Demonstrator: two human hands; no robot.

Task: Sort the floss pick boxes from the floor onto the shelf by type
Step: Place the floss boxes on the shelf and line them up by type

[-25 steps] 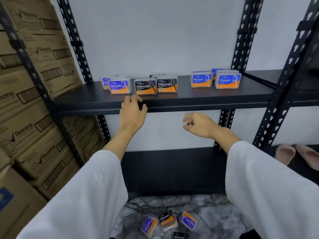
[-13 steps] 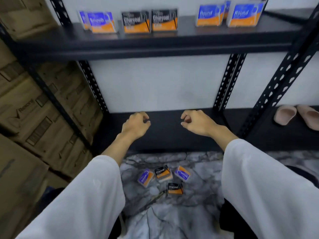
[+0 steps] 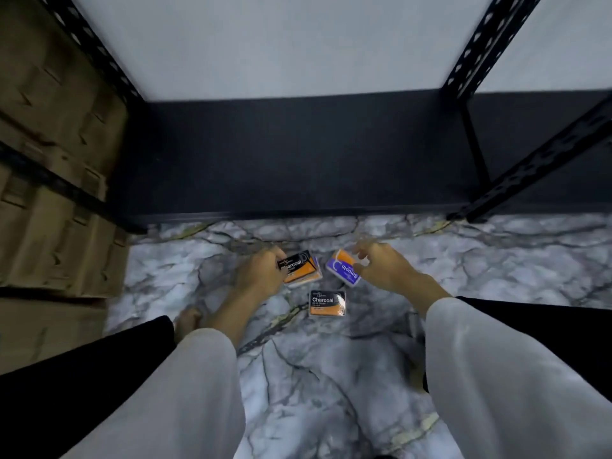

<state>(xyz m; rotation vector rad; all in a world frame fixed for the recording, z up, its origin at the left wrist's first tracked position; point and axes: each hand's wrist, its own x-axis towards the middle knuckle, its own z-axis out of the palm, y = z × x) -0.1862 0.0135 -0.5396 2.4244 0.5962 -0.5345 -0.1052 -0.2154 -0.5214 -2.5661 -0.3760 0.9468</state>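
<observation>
Looking down at the marble floor, I see my left hand gripping a black-and-orange Charcoal box by its left edge. A blue-edged box peeks out from under it. My right hand pinches the right end of a blue-and-orange Smooth box, which lies tilted just right of the first box. A second Charcoal box lies flat on the floor between my forearms, untouched.
The black bottom shelf runs across just beyond the boxes, with perforated uprights at the right. Stacked cardboard cartons wall in the left side. My bare foot and dark trouser legs flank the floor space.
My view has dropped from the upper shelf to the floor. Both hands came down from shelf height and took hold of boxes; the left Charcoal box now lies over the blue box.
</observation>
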